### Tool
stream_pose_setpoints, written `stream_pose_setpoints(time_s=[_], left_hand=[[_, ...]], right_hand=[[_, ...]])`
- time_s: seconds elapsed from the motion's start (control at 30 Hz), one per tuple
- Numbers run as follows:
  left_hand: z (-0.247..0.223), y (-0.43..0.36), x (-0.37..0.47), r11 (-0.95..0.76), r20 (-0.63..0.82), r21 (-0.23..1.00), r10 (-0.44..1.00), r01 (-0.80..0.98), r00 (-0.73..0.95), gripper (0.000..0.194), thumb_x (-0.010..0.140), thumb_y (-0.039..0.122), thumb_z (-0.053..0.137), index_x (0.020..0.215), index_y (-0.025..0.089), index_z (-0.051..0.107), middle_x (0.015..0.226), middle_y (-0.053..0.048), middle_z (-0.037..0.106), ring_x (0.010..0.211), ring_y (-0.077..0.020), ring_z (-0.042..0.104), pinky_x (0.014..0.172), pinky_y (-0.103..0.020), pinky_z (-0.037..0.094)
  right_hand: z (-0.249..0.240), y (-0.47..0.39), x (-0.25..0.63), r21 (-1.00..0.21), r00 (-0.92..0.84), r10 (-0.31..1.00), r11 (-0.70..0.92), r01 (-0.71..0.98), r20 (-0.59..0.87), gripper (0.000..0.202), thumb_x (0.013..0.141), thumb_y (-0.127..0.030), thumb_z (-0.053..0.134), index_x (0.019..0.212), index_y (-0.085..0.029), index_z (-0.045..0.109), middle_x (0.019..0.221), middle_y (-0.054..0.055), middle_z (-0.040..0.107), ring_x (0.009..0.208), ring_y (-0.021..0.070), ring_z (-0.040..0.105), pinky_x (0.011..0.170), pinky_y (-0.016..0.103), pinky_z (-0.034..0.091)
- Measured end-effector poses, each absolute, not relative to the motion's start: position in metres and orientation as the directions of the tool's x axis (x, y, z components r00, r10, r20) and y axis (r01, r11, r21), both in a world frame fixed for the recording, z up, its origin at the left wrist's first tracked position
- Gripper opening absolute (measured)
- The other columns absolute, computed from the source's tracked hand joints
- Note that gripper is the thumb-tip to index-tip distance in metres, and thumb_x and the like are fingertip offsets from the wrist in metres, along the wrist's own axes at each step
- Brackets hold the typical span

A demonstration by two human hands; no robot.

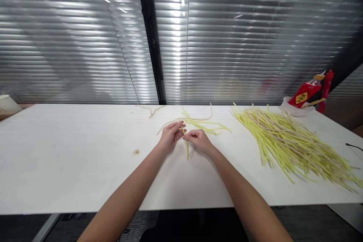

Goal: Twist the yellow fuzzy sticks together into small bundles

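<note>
I see left hand (171,136) and right hand (199,138) pinching one yellow-green stalk (187,147) above desk (70,159), fingers closed on upper end; big stalk pile (292,143) right of hands; stalk looks light, limp, snappable, so I'd grip near top

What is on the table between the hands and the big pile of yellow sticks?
In the head view, a few loose yellow stalks lie just beyond the right hand; then bare white table up to the big pile.
</note>
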State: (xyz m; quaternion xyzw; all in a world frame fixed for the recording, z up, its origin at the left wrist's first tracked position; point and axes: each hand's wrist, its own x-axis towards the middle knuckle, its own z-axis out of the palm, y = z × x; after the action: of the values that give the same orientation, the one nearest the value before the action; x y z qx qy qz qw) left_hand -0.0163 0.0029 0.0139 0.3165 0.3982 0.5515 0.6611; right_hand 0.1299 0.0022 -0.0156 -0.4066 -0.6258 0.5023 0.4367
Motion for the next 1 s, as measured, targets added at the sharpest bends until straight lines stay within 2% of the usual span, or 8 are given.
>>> stream_pose_setpoints(time_s=[0.53,0.63,0.8,0.9,1.0], left_hand=[[0.0137,0.0042,-0.0172,0.178,-0.182,0.861,0.983,-0.476,0.037,0.027,0.063,0.03,0.077,0.08,0.011,0.066,0.074,-0.005,0.067,0.067,-0.0113,0.063,0.062,-0.021,0.049],[0.0133,0.0038,-0.0172,0.167,-0.164,0.877,0.985,-0.45,0.044,0.03,0.063,0.034,0.077,0.082,0.013,0.067,0.081,-0.006,0.067,0.071,-0.0125,0.063,0.065,-0.023,0.05],[0.0139,0.0011,-0.0177,0.116,-0.097,0.925,0.993,-0.361,0.071,0.042,0.066,0.04,0.074,0.102,0.02,0.066,0.101,-0.006,0.066,0.078,-0.0137,0.063,0.072,-0.028,0.05],[0.0139,-0.0012,-0.0176,0.118,-0.09,0.967,0.987,-0.224,0.132,0.047,0.065,0.04,0.075,0.107,0.021,0.064,0.099,-0.006,0.066,0.084,-0.0156,0.062,0.074,-0.028,0.048],[0.012,-0.0033,-0.0158,0.105,-0.087,0.993,0.966,-0.061,0.245,0.041,0.066,0.041,0.074,0.099,0.018,0.068,0.092,-0.007,0.067,0.081,-0.0159,0.061,0.072,-0.027,0.045]], right_hand=[[-0.0158,0.0007,0.1286,-0.983,-0.305,0.946,0.148,0.11,0.108,0.016,0.068,-0.03,0.064,0.066,-0.015,0.068,0.064,0.0,0.063,0.06,0.0124,0.051,0.061,0.025,0.039],[-0.0159,0.0008,0.1283,-0.986,-0.296,0.95,0.137,0.098,0.103,0.016,0.068,-0.031,0.065,0.064,-0.015,0.068,0.061,-0.001,0.061,0.058,0.0117,0.049,0.06,0.025,0.038],[-0.0147,0.0035,0.1299,-0.99,-0.21,0.968,0.132,-0.04,0.137,0.022,0.07,-0.038,0.066,0.066,-0.016,0.066,0.054,-0.004,0.051,0.051,0.0086,0.04,0.052,0.023,0.032],[-0.0139,0.007,0.1323,-0.982,-0.098,0.989,0.095,-0.16,0.112,0.024,0.071,-0.042,0.067,0.072,-0.017,0.067,0.049,-0.006,0.043,0.045,0.0072,0.034,0.046,0.023,0.027],[-0.0133,0.0101,0.1346,-0.959,-0.019,0.995,0.087,-0.27,0.096,0.026,0.069,-0.043,0.069,0.076,-0.018,0.067,0.052,-0.006,0.045,0.044,0.0065,0.034,0.045,0.023,0.029]])
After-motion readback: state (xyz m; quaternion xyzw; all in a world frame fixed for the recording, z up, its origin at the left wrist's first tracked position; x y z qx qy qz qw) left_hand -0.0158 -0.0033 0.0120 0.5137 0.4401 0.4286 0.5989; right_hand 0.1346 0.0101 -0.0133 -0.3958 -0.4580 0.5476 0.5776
